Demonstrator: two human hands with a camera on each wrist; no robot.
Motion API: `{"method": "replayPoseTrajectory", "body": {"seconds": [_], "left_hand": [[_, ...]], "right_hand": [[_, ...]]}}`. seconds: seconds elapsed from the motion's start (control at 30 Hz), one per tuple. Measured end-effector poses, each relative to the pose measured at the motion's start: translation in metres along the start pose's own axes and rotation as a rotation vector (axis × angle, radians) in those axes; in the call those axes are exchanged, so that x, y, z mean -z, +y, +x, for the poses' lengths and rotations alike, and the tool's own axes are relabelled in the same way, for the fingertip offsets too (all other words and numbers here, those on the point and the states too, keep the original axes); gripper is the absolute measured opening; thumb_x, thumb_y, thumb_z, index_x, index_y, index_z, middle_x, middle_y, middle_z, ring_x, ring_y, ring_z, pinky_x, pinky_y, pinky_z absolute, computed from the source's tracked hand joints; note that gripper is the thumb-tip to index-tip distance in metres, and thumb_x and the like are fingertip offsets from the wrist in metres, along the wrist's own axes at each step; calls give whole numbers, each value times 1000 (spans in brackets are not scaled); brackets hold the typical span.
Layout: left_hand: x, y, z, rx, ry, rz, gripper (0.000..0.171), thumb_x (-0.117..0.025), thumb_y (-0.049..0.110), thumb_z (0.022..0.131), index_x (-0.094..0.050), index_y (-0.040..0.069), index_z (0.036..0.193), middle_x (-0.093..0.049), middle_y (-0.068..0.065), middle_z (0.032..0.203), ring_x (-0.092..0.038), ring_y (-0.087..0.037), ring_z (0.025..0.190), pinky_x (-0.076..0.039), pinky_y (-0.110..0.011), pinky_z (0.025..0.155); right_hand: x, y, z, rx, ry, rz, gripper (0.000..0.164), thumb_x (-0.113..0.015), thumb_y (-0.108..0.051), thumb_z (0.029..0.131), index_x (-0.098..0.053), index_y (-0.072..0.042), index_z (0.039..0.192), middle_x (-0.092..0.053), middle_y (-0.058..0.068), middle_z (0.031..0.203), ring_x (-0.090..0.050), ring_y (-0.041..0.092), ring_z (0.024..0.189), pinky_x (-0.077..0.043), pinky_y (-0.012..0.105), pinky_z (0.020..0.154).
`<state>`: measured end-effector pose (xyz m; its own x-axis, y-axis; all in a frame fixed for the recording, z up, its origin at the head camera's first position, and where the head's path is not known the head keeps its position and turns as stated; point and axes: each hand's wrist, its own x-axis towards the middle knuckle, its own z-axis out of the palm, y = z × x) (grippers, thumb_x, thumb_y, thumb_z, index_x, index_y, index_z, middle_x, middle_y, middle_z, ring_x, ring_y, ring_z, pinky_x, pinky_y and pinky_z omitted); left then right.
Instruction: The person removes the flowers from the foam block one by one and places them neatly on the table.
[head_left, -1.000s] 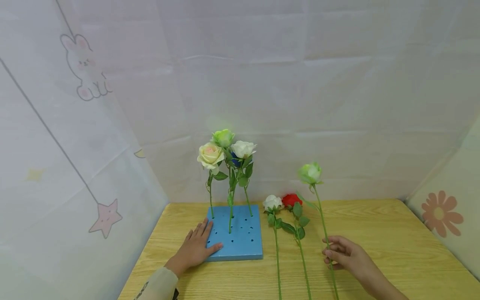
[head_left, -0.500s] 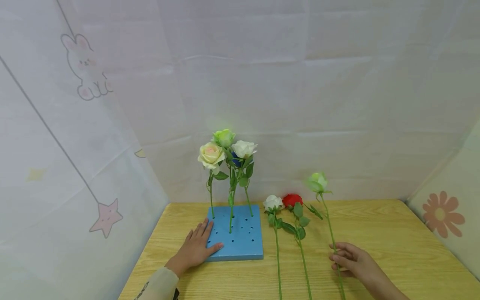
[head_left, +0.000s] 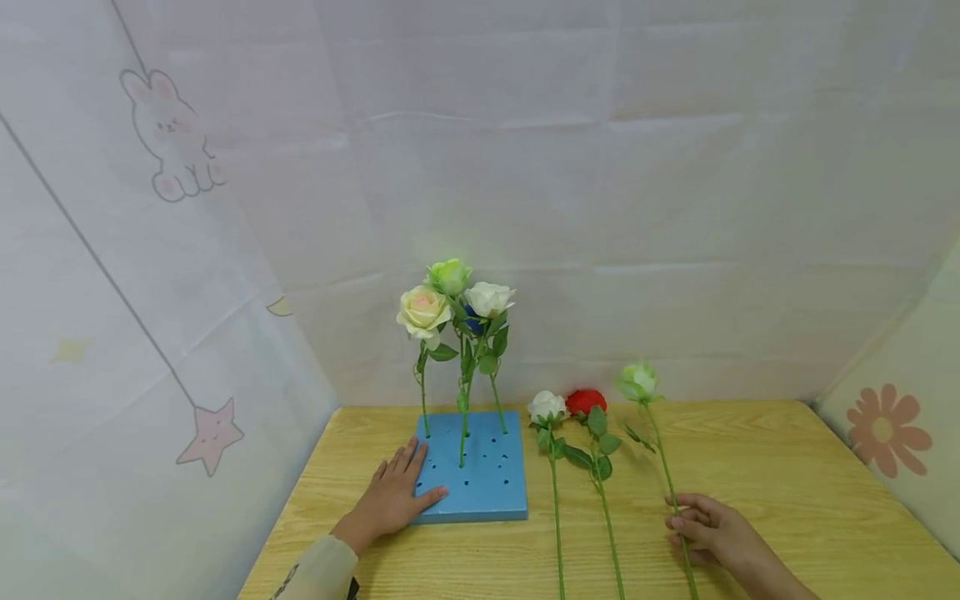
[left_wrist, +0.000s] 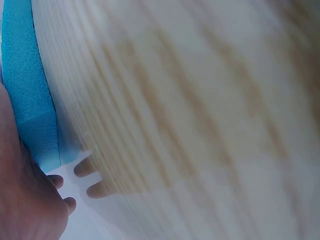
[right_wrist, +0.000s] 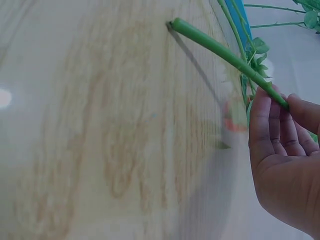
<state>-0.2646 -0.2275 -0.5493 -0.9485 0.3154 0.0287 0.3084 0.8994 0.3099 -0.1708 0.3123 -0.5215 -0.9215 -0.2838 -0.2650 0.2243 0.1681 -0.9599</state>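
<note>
My left hand (head_left: 390, 496) rests with spread, straight fingers on the left edge of a blue foam block (head_left: 480, 500) dotted with holes. Upright in the block stand a cream rose (head_left: 423, 310), a light green rose (head_left: 449, 276), a white rose (head_left: 490, 298) and a blue flower (head_left: 474, 320), mostly hidden behind leaves. My right hand (head_left: 712, 533) pinches the stem of a green-white rose (head_left: 639, 382) between thumb and fingers, its bloom tilted away to the left. In the right wrist view, the cut end of that green stem (right_wrist: 220, 50) is at the tabletop, beside its shadow.
Between the block and my right hand, a second white rose (head_left: 547, 407) and a red rose (head_left: 586, 402) lie side by side, stems toward me. They lie on a wood-grain table (head_left: 780, 467). A pale fabric backdrop (head_left: 675, 208) rises behind the table's far edge.
The green-white rose in my right hand has come down and to the right, its bloom lowering toward the table. My left hand stays on the block.
</note>
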Motion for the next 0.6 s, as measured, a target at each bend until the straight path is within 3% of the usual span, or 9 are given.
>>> {"method": "replayPoseTrajectory", "body": {"seconds": [0.17,0.43,0.6], "left_hand": [[0,-1,0,-4,3,-9,99,-43,76,94,-20,10,163,-10,-13,170,-17,-42,153,-16,-68,117],[0,0,0,2,1,-12,99,-41,77,94,-20,10,163,-11,-13,170,-17,-42,153,-17,-68,117],[1,1,0,10,-6,-5,100,-37,80,93,-18,12,164,-8,-11,170,-15,-40,154,-16,-66,118]], "right_hand": [[2,2,1,4,-26,31,74,-62,-25,103,-24,17,150,-68,13,119,-67,29,104,-58,45,86],[-1,6,5,43,-5,-11,71,-63,-23,102,-28,19,147,-68,13,116,-69,27,99,-59,37,78],[-2,10,9,31,-8,18,70,-64,-23,102,-29,19,146,-69,12,113,-69,25,96,-60,41,80]]}}
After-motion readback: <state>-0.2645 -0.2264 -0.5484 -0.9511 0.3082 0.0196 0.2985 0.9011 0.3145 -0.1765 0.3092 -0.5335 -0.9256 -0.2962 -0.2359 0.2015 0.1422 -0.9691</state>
